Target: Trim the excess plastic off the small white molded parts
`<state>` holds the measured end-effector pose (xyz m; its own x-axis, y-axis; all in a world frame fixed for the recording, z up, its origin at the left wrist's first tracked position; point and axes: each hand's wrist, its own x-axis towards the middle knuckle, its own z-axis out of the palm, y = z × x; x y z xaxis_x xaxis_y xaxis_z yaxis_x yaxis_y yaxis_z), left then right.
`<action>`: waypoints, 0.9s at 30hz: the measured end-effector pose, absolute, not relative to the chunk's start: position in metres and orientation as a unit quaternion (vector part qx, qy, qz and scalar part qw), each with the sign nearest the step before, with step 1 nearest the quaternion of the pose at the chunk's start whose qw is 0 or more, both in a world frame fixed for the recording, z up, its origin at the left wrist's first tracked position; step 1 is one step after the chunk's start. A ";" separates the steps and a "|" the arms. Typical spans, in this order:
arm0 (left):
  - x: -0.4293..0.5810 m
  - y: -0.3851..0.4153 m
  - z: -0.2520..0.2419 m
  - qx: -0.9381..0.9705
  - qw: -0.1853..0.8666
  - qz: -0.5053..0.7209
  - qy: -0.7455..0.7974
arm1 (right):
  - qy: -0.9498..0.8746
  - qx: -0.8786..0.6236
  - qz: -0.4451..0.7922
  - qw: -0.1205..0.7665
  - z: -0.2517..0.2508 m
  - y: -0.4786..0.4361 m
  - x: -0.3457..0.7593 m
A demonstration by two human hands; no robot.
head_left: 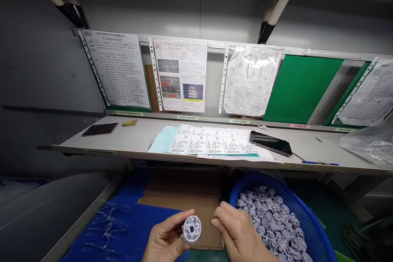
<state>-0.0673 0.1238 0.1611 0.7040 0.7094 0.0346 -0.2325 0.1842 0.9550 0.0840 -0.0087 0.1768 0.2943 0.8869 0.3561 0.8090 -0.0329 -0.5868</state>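
Note:
My left hand (166, 239) grips a small round grey plastic part (192, 229) between thumb and fingers, its open face toward me. Just right of the part is my right hand (239, 233), fingers curled and pinched close to its edge; whether it touches the part I cannot tell. Both hands hover at the bottom centre over a sheet of brown cardboard (184, 194). Next to my right hand stands a blue basket (310, 213) filled with several similar grey parts (273, 217).
Clear plastic sprue pieces (107, 225) lie on a blue mat (147, 221) at left. A shelf (129, 141) above carries papers (211, 141), a phone (270, 142), a dark tablet (100, 129) and a plastic bag (368, 143). Instruction sheets (181, 74) hang behind.

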 end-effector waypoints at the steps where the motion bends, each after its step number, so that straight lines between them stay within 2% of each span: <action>1: -0.068 0.126 0.161 0.566 0.735 0.307 0.213 | -0.608 -0.722 0.019 0.330 0.177 -0.009 0.085; 7: -0.068 0.133 0.167 0.646 0.694 0.268 0.171 | -0.651 -0.713 -0.173 0.194 0.185 -0.007 0.083; 15: -0.069 0.138 0.179 0.721 0.623 0.275 0.129 | -0.700 -0.679 -0.214 0.049 0.211 -0.003 0.085; 27: -0.064 0.144 0.184 0.788 0.518 0.323 0.075 | -0.719 -0.676 -0.157 0.040 0.212 -0.002 0.083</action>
